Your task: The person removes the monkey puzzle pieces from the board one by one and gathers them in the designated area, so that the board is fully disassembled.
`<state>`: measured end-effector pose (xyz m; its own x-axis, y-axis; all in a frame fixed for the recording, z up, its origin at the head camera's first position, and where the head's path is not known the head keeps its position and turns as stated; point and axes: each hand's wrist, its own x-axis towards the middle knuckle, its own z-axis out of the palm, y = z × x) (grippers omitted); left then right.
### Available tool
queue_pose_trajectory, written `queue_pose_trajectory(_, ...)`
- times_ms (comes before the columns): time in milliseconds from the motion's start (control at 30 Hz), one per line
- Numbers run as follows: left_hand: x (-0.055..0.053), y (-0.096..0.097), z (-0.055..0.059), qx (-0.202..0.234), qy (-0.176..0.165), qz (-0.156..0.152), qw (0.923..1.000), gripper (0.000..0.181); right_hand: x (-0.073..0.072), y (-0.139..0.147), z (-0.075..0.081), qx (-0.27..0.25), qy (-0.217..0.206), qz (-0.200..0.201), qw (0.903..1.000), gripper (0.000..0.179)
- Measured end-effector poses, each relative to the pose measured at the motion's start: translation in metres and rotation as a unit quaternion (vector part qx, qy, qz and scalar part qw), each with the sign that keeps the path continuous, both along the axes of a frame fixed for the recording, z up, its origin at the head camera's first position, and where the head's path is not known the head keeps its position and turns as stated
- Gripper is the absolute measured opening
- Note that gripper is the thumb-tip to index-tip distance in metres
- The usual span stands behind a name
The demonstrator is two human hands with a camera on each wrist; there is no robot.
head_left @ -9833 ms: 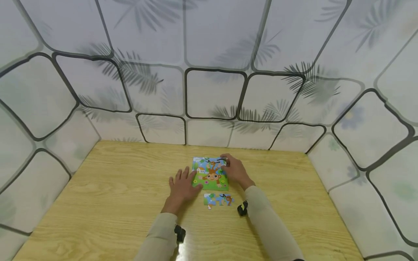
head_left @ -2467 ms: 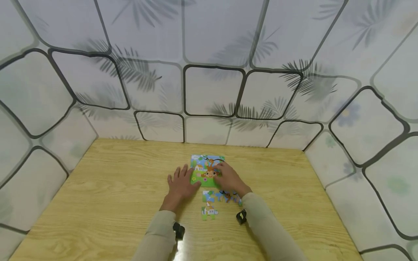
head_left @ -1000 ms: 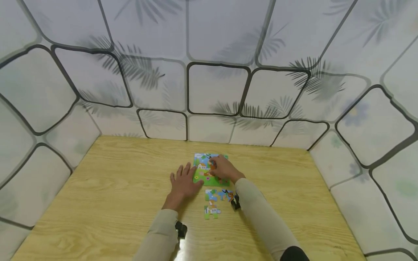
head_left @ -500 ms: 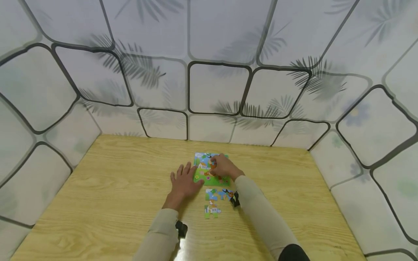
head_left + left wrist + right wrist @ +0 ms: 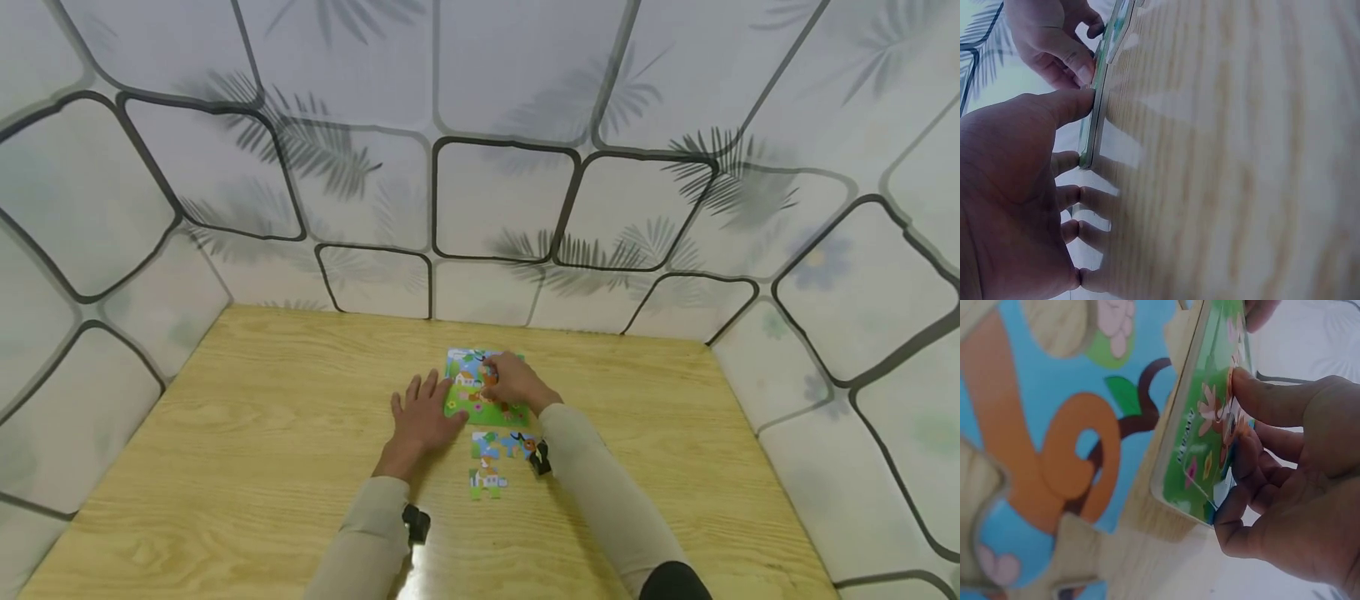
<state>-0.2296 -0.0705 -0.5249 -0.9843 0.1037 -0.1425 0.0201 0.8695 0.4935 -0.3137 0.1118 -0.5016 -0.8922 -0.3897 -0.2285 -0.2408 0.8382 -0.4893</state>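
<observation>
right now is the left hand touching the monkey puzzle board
Touching: the left wrist view shows the left hand with its thumb tip against the edge of the monkey puzzle board, no gap visible between them.

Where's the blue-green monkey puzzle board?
In the head view, that board lies on the yellow wooden table, left hand at its left edge, right hand over its right.

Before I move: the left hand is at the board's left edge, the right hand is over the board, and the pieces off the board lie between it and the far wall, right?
Not quite: the pieces lie on the near side of the board, not toward the wall; the head view shows it. Left hand and right hand are as you say.
</observation>
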Motion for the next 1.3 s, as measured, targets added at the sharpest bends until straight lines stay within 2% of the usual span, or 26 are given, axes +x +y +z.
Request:
queue_pose_trajectory(233,0.000,0.000,0.001,0.001,-0.005,-0.002,1.0000,0.068,0.003,0.001,0.000,0.002,0.007,-0.003,1.0000,0.051)
queue_pose_trajectory(533,0.000,0.000,0.004,-0.004,-0.002,0.004,1.0000,0.069,0.009,0.000,0.002,-0.004,0.018,-0.009,0.9998,0.052)
queue_pose_trajectory(800,-0.006,0.008,0.000,-0.022,0.007,0.025,0.9994,0.072,0.010,0.003,0.001,-0.022,0.031,-0.013,0.9992,0.050)
queue_pose_trajectory(1067,-0.008,0.012,0.007,-0.025,-0.002,0.040,0.9989,0.073,0.011,0.005,0.000,-0.051,0.042,-0.008,0.9978,0.048)
queue_pose_trajectory(1300,-0.010,0.018,0.004,-0.037,-0.001,0.057,0.9977,0.080,0.013,0.007,-0.001,-0.064,0.035,-0.011,0.9972,0.047)
